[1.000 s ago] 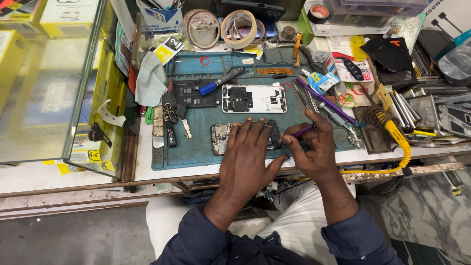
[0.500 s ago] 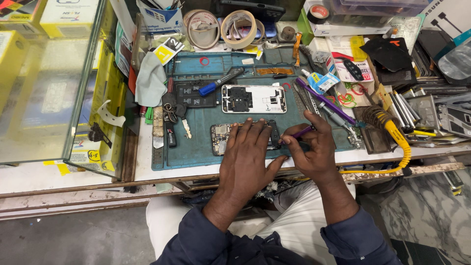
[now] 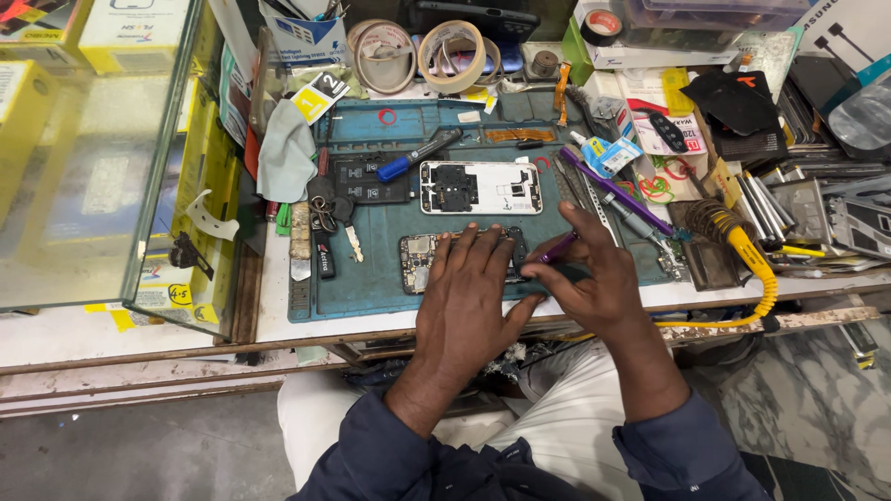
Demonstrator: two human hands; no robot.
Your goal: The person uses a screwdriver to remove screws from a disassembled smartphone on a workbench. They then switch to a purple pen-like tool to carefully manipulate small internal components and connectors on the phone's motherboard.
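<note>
Flat left hand [image 3: 469, 297] pins opened phone [image 3: 419, 262]; right hand [image 3: 594, 283] grips slim purple tool [image 3: 557, 249].

Bright, even light, sharp focus, soft shadows, slight wide-angle edge distortion.

mat: the teal rubber work mat [image 3: 371, 288] lies on the bench
opened phone: the dismantled phone body [image 3: 422, 263] lies on the mat, under the left hand [image 3: 464, 297]
back shell: the white phone frame [image 3: 481, 186] lies behind it
soldering iron: the yellow-handled iron [image 3: 752, 264] lies right of the mat

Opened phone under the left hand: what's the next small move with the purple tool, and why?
Probably ease the purple tool's tip slightly further into the opened phone. The left hand lies flat on it, pinning it to the blue mat, and the right hand holds the tool at its right edge.
</note>
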